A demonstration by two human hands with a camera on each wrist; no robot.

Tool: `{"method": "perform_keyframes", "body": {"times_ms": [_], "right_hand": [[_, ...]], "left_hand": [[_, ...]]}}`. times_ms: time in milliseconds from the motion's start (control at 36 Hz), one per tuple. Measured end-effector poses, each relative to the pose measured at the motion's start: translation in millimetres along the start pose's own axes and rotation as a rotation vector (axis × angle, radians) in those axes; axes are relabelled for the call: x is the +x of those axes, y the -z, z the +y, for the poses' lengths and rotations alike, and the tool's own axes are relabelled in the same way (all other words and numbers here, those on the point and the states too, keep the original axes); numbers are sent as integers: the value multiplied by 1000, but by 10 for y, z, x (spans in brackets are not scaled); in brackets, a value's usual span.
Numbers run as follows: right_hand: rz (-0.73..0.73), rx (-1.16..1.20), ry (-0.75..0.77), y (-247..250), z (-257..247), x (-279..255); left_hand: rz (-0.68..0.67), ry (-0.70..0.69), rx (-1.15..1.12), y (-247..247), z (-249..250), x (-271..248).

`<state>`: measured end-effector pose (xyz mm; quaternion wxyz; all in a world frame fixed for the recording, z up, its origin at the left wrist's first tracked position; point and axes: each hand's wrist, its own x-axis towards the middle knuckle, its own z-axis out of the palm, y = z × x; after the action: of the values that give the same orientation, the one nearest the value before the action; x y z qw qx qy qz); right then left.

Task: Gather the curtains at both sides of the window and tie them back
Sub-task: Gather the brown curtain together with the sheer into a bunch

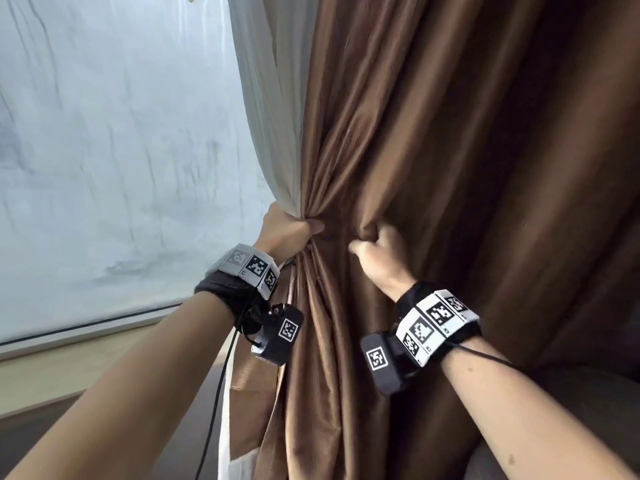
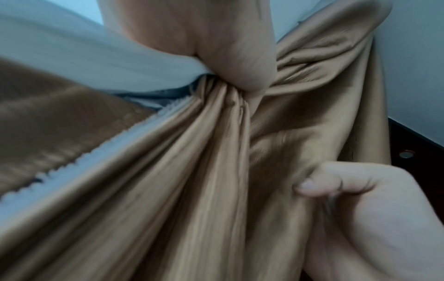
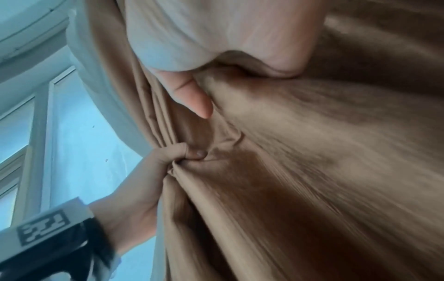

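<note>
A brown curtain (image 1: 433,140) hangs on the right of the window, with a white lining (image 1: 270,116) along its left edge. My left hand (image 1: 291,230) grips a bunched waist of the brown cloth and lining together. My right hand (image 1: 381,247) is just to its right, fingers curled into a fold of the same curtain. In the left wrist view the left hand (image 2: 230,62) squeezes the gathered brown curtain (image 2: 192,171), and the right hand (image 2: 365,209) pinches cloth lower right. The right wrist view shows the right hand (image 3: 216,49) hooked into the brown curtain (image 3: 312,152) and the left hand (image 3: 153,175) clamped on the pleats.
The window pane (image 1: 114,150) fills the left, with its sill (image 1: 86,327) below and a wooden ledge (image 1: 69,368) under that. A black cable (image 1: 218,386) hangs from my left wrist. A grey rounded surface (image 1: 588,403) sits low on the right behind the curtain.
</note>
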<state>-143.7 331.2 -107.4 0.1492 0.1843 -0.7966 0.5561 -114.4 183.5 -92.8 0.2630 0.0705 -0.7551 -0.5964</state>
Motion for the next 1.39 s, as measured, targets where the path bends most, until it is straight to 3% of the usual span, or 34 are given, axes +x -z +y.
{"method": "perform_keyframes", "body": {"times_ms": [194, 306, 444, 528, 611, 722, 750, 805, 889, 972, 1139, 1222, 1389], "right_hand": [[-235, -302, 48, -205, -110, -116], [-433, -315, 50, -204, -230, -176], [-556, -73, 23, -162, -177, -115], [-642, 194, -21, -198, -65, -42], [-442, 351, -99, -160, 3, 55], [115, 449, -168, -37, 164, 155], [188, 452, -187, 0, 206, 155], [123, 487, -256, 90, 266, 158], [-157, 572, -364, 121, 286, 161], [-207, 631, -333, 46, 305, 205], [-467, 744, -292, -57, 208, 208], [-468, 715, -287, -80, 172, 227], [-272, 625, -274, -68, 70, 258]], "left_hand": [[-219, -107, -157, -60, 21, -109], [-315, -123, -119, -14, 77, -94], [-67, -60, -11, 44, -6, 7], [-1, -28, -25, 138, -9, 49], [23, -49, -16, 210, 29, 81], [-1, -16, -49, 285, 58, 75], [-36, 11, -65, 312, 77, 57], [-120, 62, -68, 364, 107, 13], [-202, 124, -56, 411, 123, -33], [-245, 165, -32, 394, 135, -55], [-287, 183, -45, 304, 189, -118], [-300, 176, -71, 303, 190, -126], [-272, 148, -141, 308, 172, -98]]}}
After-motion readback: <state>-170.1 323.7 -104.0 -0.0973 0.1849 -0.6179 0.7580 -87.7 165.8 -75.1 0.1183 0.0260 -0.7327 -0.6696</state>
